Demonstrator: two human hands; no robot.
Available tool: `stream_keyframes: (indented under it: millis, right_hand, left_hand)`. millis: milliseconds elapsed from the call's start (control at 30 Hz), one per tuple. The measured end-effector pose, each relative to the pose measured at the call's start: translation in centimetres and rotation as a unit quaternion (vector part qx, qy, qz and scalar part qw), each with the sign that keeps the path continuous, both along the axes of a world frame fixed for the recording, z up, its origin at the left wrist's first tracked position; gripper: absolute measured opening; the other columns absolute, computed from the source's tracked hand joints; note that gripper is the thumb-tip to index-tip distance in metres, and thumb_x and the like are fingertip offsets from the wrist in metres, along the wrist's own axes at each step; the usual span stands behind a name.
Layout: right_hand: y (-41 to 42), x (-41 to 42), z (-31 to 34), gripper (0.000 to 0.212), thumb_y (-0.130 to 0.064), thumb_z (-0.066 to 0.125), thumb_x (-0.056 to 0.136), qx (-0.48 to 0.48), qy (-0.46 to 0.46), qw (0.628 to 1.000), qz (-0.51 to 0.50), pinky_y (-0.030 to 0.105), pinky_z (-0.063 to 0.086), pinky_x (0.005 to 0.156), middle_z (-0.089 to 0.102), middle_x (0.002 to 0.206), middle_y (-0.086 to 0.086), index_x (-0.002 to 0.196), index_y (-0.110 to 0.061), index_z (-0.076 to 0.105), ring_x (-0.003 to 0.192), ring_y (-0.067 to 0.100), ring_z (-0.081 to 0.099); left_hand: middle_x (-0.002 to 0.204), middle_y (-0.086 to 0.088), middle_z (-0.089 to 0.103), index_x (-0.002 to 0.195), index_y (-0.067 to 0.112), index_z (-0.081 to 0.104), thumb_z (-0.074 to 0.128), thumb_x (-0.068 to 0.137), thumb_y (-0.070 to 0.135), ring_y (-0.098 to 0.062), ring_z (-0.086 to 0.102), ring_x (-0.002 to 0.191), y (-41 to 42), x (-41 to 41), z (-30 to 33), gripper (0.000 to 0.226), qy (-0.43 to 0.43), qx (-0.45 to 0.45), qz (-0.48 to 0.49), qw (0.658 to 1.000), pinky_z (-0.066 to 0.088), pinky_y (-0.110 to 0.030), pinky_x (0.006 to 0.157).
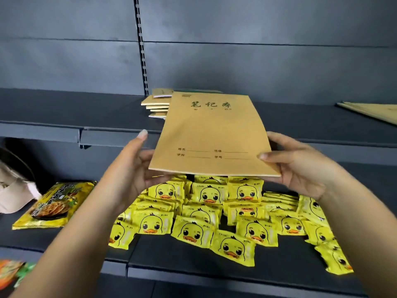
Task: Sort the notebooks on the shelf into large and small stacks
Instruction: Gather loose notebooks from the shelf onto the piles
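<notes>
1. Dark grey metal shelf unit [53,108], upper level: holds a messy stack of kraft-brown notebooks [155,103] at centre-back; another flat kraft-brown item [371,111] lies far right, well apart.
2. Large kraft-brown paper notebook [211,134], printed title at top, is held in the air in front of the upper shelf, tilted, partly hiding the stack.
3. Left hand [137,168] grips notebook's lower-left edge w/ fingers under, thumb raised off it; right hand [300,168] pinches lower-right corner, thumb on top.
4. Yellow duck-print snack packets [193,231] crowd the lower shelf, directly beneath.
5. Step tip, my judgement: keep both hands on the edges, level it, set it square on the large pile, corners aligned; don't drop it onto the packets.
</notes>
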State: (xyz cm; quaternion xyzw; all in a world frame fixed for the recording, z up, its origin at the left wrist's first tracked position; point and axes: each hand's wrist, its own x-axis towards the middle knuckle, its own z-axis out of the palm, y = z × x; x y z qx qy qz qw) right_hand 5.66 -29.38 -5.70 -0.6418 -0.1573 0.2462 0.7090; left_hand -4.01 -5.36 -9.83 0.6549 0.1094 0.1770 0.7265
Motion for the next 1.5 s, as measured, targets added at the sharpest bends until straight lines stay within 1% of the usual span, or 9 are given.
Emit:
stream_keyframes:
  millis: [200, 467, 667, 867, 1000, 1100, 1167, 1300, 1500]
  right_hand:
    - [0.0, -1.8, -2.9, 0.023, -0.021, 0.055, 0.089, -0.028, 0.001, 0.999, -0.045, 0.028, 0.056, 0.051, 0.068, 0.086, 0.006, 0.111, -0.014, 0.056, 0.059, 0.015, 0.067]
    - [0.2, -2.8, -5.1, 0.012, -0.032, 0.056, 0.089, -0.096, -0.007, 0.988, -0.12, 0.028, 0.045, 0.057, 0.065, 0.076, -0.001, 0.081, -0.023, 0.058, 0.068, 0.017, 0.061]
    - [0.1, -3.7, -5.6, 0.009, -0.03, 0.054, 0.09, -0.075, -0.103, 0.983, -0.135, 0.022, 0.044, 0.055, 0.064, 0.075, -0.012, 0.082, -0.029, 0.056, 0.066, 0.006, 0.06]
    - [1.8, -3.5, -5.5, 0.006, -0.029, 0.056, 0.09, -0.074, -0.122, 0.983, -0.112, 0.03, 0.05, 0.075, 0.068, 0.087, -0.004, 0.085, -0.027, 0.059, 0.079, 0.014, 0.063]
    - [3.7, -2.3, -2.6, 0.013, -0.026, 0.056, 0.09, -0.084, -0.177, 0.98, -0.021, 0.021, 0.05, 0.055, 0.066, 0.072, -0.005, 0.08, -0.021, 0.062, 0.062, 0.01, 0.061]
    - [5.4, -0.3, 0.7, 0.015, -0.02, 0.054, 0.092, -0.096, -0.207, 0.974, 0.005, 0.019, 0.051, 0.043, 0.06, 0.064, 0.005, 0.079, -0.017, 0.059, 0.043, 0.009, 0.059]
    - [6.9, 1.8, 2.7, 0.016, -0.019, 0.055, 0.092, -0.111, -0.269, 0.957, -0.012, 0.02, 0.054, 0.051, 0.059, 0.068, 0.01, 0.077, -0.018, 0.059, 0.045, 0.009, 0.059]
    - [11.2, 7.4, 5.0, 0.025, -0.031, 0.055, 0.091, -0.235, -0.444, 0.86, -0.086, 0.037, 0.049, 0.085, 0.067, 0.094, 0.01, 0.09, -0.009, 0.068, 0.088, 0.021, 0.061]
    - [16.2, 12.2, 5.8, 0.057, -0.054, 0.024, 0.096, -0.433, -0.481, 0.762, -0.021, 0.039, 0.031, 0.105, 0.043, 0.144, 0.008, 0.135, -0.019, 0.046, 0.131, 0.028, 0.039]
  left_hand:
    - [0.063, 0.0, 0.072, 0.083, 0.014, 0.062, 0.054, 0.085, 0.037, -0.012, 0.068, 0.055, -1.5, -0.2, -0.9, 0.024, 0.083, -0.014, 0.003, 0.996, 0.057, -0.027, 0.054]
    - [0.088, -0.011, 0.071, 0.1, 0.01, 0.065, 0.06, 0.082, 0.025, -0.026, 0.066, 0.079, -3.7, -1.7, -4.0, 0.024, 0.144, -0.061, -0.022, 0.987, 0.053, -0.038, 0.078]
    - [0.062, 0.007, 0.071, 0.088, 0.024, 0.062, 0.059, 0.086, 0.033, -0.009, 0.067, 0.053, -4.5, -2.8, -4.3, 0.01, 0.081, 0.003, 0.056, 0.995, 0.05, -0.021, 0.046]
    - [0.059, 0.012, 0.07, 0.084, 0.027, 0.062, 0.056, 0.086, 0.032, -0.003, 0.064, 0.049, -3.8, -3.9, -3.1, 0.009, 0.042, 0.063, 0.098, 0.992, 0.047, -0.017, 0.042]
    - [0.056, 0.012, 0.068, 0.079, 0.026, 0.062, 0.058, 0.083, 0.034, -0.002, 0.062, 0.047, -1.4, -4.9, -1.5, 0.01, 0.0, 0.082, 0.177, 0.981, 0.047, -0.021, 0.044]
    - [0.065, 0.005, 0.068, 0.077, 0.026, 0.063, 0.061, 0.081, 0.04, -0.015, 0.062, 0.057, 1.4, -5.2, -0.4, 0.014, -0.006, 0.098, 0.254, 0.962, 0.047, -0.029, 0.057]
    - [0.073, -0.001, 0.064, 0.076, 0.025, 0.06, 0.06, 0.083, 0.039, -0.02, 0.057, 0.062, 3.1, -5.3, 0.5, 0.016, -0.009, 0.092, 0.29, 0.953, 0.047, -0.031, 0.061]
    - [0.074, -0.003, 0.061, 0.081, 0.022, 0.058, 0.056, 0.088, 0.037, -0.021, 0.054, 0.062, 5.3, -5.9, 1.6, 0.016, 0.007, 0.091, 0.336, 0.937, 0.045, -0.03, 0.059]
    - [0.078, -0.012, 0.066, 0.083, 0.02, 0.059, 0.057, 0.086, 0.041, -0.032, 0.062, 0.069, 7.8, -6.6, 0.8, 0.022, 0.044, 0.105, 0.377, 0.919, 0.053, -0.048, 0.07]
